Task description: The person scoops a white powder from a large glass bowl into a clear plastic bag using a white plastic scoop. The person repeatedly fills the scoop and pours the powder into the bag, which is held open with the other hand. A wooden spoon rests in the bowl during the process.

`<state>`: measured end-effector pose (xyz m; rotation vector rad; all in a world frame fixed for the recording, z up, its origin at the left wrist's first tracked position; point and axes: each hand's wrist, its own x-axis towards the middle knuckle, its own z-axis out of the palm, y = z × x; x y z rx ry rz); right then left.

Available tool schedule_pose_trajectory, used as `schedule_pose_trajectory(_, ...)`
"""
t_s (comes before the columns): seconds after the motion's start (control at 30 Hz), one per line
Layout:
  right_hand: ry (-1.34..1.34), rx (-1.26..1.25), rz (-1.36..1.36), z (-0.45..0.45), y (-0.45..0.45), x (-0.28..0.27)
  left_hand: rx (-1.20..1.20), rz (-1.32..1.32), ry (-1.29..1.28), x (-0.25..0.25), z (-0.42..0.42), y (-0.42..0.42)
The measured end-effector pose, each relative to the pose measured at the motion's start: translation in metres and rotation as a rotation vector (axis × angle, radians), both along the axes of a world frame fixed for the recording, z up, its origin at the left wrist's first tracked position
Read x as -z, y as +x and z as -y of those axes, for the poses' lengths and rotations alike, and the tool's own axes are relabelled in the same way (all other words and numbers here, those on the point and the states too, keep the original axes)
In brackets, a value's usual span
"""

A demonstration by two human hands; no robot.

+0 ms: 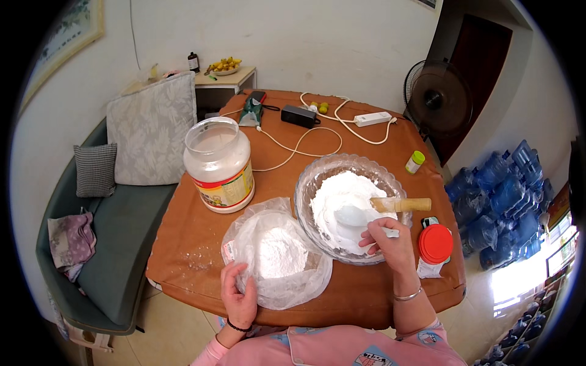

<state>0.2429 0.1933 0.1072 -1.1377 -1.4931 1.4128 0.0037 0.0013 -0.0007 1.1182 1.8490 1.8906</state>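
Observation:
My right hand (pixel 387 240) grips the handle of a pale plastic spoon (pixel 351 215), whose bowl rests in the white powder (pixel 341 190) inside a large clear glass bowl (pixel 306 183). Also in that bowl, a wooden-handled tool (pixel 403 204) leans over the right rim, its far end in the powder. My left hand (pixel 239 293) touches the left edge of a clear plastic bag (pixel 293 297); the bag lies open with a mound of white powder (pixel 283 254) in it. Behind the bag stands a big clear plastic jar (pixel 219 164) with a label and no lid on.
A red lid (pixel 435 244) lies right of the bowl, and a small green-capped jar (pixel 415 162) stands behind it. White cables, a black power adapter (pixel 298 116) and a power strip (pixel 372 119) lie at the table's back. Spilled powder marks the brown tablecloth (pixel 183 247).

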Motion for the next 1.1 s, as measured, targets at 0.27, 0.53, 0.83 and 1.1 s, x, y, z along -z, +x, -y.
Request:
schedule_pose_trajectory(0.27,-0.015,0.057,-0.077,-0.002,-0.005,-0.001,0.003,-0.033,0.001,0.002,0.000,-0.002)
schedule_pose_trajectory(0.53,0.240,0.085,-0.066,0.032,0.005,-0.007,0.002,-0.026,0.003,0.000,0.002,-0.001)
schedule_pose_trajectory(0.83,0.789,-0.360,-0.004,0.069,0.003,-0.012,0.015,-0.023,0.011,-0.006,0.000,0.000)
schedule_pose_trajectory(1.1,1.107,-0.842,0.448,0.081,-0.017,-0.015,0.005,-0.028,0.011,0.001,0.000,-0.001)
